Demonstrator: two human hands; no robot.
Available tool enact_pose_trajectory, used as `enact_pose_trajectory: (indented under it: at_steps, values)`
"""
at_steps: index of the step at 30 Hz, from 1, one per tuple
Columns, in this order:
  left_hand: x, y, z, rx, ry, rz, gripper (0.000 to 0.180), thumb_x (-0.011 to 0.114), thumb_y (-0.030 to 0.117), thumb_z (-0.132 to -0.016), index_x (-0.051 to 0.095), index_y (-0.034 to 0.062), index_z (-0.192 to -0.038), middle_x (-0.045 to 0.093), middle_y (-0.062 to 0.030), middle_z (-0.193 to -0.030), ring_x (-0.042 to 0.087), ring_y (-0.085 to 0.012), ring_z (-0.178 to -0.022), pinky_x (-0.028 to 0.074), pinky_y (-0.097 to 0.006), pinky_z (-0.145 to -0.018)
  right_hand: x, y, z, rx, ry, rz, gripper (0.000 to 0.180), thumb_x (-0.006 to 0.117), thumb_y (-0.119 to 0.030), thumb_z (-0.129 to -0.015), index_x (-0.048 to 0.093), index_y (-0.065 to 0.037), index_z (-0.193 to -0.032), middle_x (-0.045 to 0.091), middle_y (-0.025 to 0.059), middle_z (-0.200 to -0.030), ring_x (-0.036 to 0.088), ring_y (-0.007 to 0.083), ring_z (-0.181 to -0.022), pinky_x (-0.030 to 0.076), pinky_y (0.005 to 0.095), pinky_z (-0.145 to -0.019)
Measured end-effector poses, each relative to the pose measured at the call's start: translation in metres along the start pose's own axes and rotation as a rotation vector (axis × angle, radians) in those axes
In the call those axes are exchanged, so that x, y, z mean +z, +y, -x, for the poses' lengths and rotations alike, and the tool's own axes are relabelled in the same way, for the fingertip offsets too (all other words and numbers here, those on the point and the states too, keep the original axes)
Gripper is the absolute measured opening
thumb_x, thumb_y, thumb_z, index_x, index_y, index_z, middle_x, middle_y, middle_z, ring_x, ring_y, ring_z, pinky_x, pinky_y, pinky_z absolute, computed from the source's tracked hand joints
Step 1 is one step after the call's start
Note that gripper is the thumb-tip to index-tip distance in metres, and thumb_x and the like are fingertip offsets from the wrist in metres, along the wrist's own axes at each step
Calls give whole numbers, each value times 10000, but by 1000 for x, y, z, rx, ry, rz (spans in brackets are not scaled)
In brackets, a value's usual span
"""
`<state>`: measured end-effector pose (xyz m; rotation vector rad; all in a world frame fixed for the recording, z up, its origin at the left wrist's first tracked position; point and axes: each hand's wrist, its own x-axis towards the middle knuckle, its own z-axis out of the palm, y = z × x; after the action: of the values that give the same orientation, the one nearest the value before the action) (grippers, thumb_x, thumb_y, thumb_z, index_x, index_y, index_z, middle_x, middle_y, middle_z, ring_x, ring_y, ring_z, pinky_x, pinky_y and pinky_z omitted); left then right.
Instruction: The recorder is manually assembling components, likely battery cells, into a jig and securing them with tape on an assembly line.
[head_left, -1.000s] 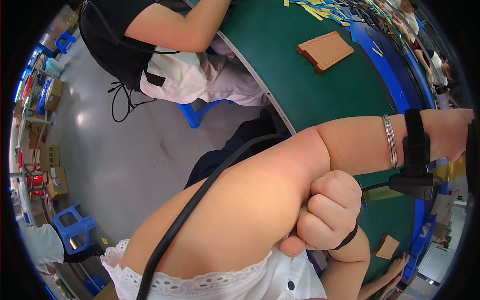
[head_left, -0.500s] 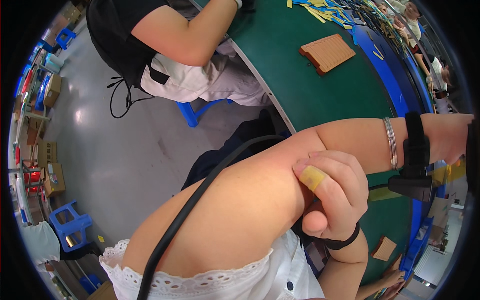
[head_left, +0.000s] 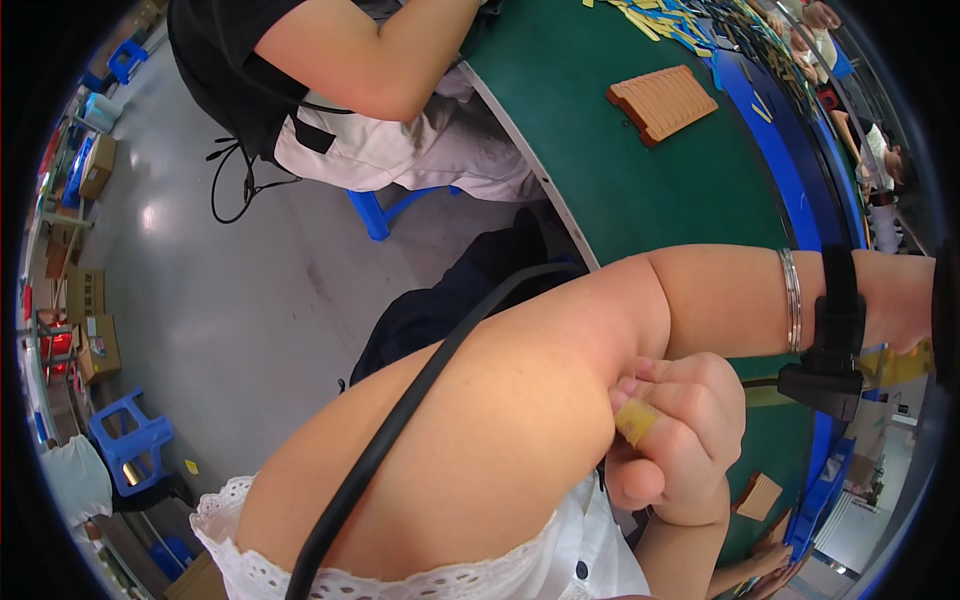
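Yellow-wrapped finger (head_left: 636, 422), one; brown blocks (head_left: 664, 105), two

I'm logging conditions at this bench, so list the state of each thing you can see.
Right hand: curled, at the left arm's elbow crook.
Left hand: partly hidden; open or shut unclear.
Yellow wrap: around a right-hand finger.
Black strap: fastened around the left wrist.
Larger ridged block: lying ridges up on the green table.
Coloured strips: loose, heaped.
Blue stool: upright.
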<state>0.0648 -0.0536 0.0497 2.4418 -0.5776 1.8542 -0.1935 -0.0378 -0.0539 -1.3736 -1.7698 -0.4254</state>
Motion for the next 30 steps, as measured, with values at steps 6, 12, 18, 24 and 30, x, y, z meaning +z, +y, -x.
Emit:
enact_pose_trajectory:
  at_steps: [6, 12, 18, 24, 30]
  values:
    - [-132, -20, 52, -388, 161, 1183, 193, 654, 193, -832, 666, 60, -970, 665, -80, -952, 618, -213, -814, 489, -335, -687, -24, 27, -13, 216, -118, 94, 338, 643, -359, -898, 688, -35, -814, 599, 58, -685, 583, 242, -584, 453, 313, -500]
    - [-139, -17, 29, -798, -16, 2449, 309, 645, 313, -854, 659, 40, -999, 659, -127, -980, 618, -203, -844, 478, -327, -735, 3, 28, -24, 113, -182, 81, 386, 547, -390, -945, 674, -28, -990, 679, 129, -1016, 652, 306, -822, 502, 389, -787]
    - [-140, -14, 24, -807, -118, 2391, 287, 660, 377, -850, 655, 105, -943, 666, -75, -1006, 614, -189, -913, 445, -344, -832, -4, 13, -17, 316, -366, 45, 291, 584, -333, -906, 658, -51, -901, 678, 93, -860, 651, 276, -766, 511, 382, -762]
    - [-144, -12, 24, -789, -116, 2342, 278, 657, 393, -855, 662, 132, -949, 669, -29, -1001, 605, -165, -940, 409, -331, -788, 5, 4, -12, 279, -142, 213, 244, 675, -281, -821, 653, -39, -847, 677, 94, -818, 666, 276, -731, 550, 362, -673]
    - [-143, -11, 21, -840, -137, 2359, 294, 663, 402, -853, 662, 124, -949, 670, -27, -988, 598, -157, -923, 409, -333, -776, 8, 3, -10, 196, 1, 287, 254, 714, -259, -794, 637, -19, -825, 642, 105, -780, 650, 282, -749, 553, 343, -679]
